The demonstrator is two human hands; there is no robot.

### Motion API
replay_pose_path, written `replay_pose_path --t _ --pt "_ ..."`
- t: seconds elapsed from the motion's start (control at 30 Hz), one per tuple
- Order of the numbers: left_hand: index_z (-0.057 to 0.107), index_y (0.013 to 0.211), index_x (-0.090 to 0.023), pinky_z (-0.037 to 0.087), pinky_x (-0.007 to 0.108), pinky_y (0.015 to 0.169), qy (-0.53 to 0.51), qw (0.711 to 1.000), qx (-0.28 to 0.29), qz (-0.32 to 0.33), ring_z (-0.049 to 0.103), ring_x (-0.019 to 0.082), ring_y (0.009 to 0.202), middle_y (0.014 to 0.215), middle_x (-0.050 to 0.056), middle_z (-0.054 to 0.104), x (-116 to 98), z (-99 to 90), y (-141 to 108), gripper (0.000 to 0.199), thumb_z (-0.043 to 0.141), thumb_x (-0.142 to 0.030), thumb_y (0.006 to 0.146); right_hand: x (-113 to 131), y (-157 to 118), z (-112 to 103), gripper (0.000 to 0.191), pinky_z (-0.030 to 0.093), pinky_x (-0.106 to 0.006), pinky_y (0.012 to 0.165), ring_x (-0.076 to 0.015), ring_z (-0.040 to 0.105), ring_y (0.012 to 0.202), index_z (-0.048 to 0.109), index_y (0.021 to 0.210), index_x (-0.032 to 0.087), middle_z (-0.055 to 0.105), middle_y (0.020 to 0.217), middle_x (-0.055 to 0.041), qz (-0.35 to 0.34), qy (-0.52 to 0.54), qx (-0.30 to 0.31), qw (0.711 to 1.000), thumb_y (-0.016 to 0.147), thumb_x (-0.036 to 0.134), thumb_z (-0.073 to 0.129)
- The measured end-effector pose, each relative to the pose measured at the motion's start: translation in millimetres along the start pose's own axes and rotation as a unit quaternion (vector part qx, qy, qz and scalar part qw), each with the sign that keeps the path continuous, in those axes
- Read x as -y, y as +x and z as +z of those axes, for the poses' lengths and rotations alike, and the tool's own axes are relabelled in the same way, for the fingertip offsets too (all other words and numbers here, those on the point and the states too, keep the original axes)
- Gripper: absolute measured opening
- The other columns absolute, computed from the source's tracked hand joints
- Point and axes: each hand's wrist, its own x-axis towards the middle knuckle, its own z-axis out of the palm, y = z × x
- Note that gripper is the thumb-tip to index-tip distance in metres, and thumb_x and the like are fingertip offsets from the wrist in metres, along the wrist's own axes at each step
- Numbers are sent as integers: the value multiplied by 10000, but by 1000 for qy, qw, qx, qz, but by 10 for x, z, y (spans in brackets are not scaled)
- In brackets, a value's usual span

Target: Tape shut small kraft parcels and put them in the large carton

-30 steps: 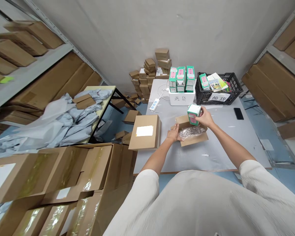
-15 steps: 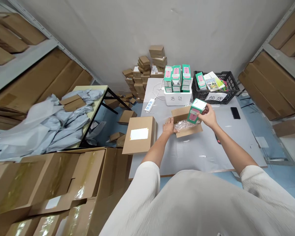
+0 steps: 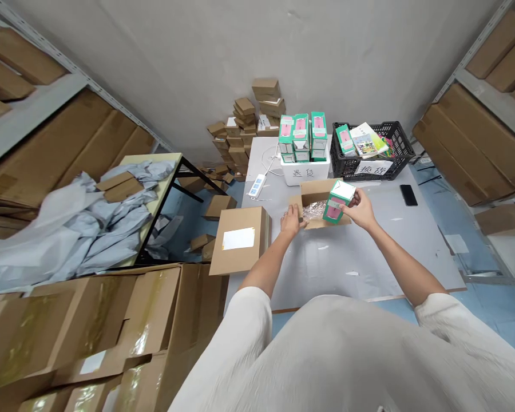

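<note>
The green box (image 3: 335, 205) is held in the right hand (image 3: 363, 210), right of centre in the frame; it is grasped by its right side between the thumb, seen on the near face, and the fingers, curled around behind. The box is tilted, its white end turned up, and it is held over the right part of the open carton (image 3: 315, 187); whether its lower end is touching the carton cannot be told. By the left hand (image 3: 290, 220), near the middle of the frame, the carton's left end is touched, with the fingers extended; whether the cardboard is pinched or only pressed cannot be made out. Bubble wrap (image 3: 314, 210) is seen inside the carton, between the two hands. The carton is set on the grey table (image 3: 317, 269). Above it in the frame, more green boxes (image 3: 300, 134) are stood in a white bin (image 3: 305, 173), with a black crate (image 3: 395, 166) placed just to the right. A closed box (image 3: 240, 220) is seen left of the left hand, and a phone (image 3: 408, 195) is laid at the table's right.
</note>
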Motion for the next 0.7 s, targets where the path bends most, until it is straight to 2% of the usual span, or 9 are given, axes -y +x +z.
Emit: replay_pose_path --t 0.1,0.2,0.33,0.43,0.53,0.6,0.7 --pt "231 1758 -213 470 533 1187 -12 999 1 38 499 442 1525 1816 215 263 157 -16 -121 951 713 -464 977 1 -96 13 656 575 -364 749 -211 640 843 605 1263 237 755 1079 -65 8 13 18 1000 715 435 907" --pt "234 1758 -187 455 542 1213 -16 997 -24 69 480 420 1551 1812 200 287 271 -56 -257 881 627 -287 976 -13 -187 10 675 573 -367 725 -215 636 826 610 1269 239 762 1079 -71 16 20 35 999 704 445 917" --pt "331 1715 -148 465 555 1203 -34 992 -72 100 516 396 1513 1749 214 394 279 -107 -462 811 544 -149 933 -48 -321 -12 670 568 -359 724 -221 647 843 618 1270 236 764 1084 -75 24 29 54 998 708 449 913" --pt "460 1632 -173 486 555 1181 -60 980 -124 143 552 374 1463 1616 202 541 168 -112 -654 685 519 -153 950 -103 -465 -25 649 572 -367 771 -231 667 893 621 1278 242 761 1118 -76 23 36 66 997 719 422 898" --pt "522 1565 -217 514 538 1155 -106 961 -157 200 583 350 1417 1509 166 610 -31 -74 -878 577 574 -266 992 -225 -660 -18 640 573 -371 804 -228 670 906 623 1292 251 756 1121 -59 32 24 86 995 723 385 883" --pt "498 1577 -232 531 515 1147 -145 949 -156 234 600 336 1399 1508 158 602 -191 -29 -1028 620 657 -370 993 -344 -810 0 653 569 -364 792 -214 653 861 633 1291 251 750 1088 -43 42 1 109 993 704 371 893" --pt "394 1653 -267 510 491 1195 -183 938 -127 266 556 328 1466 1594 152 544 -411 64 -1212 801 752 -447 960 -549 -1043 49 730 565 -359 770 -196 628 805 630 1320 253 744 1067 -29 56 -28 144 988 666 382 927"
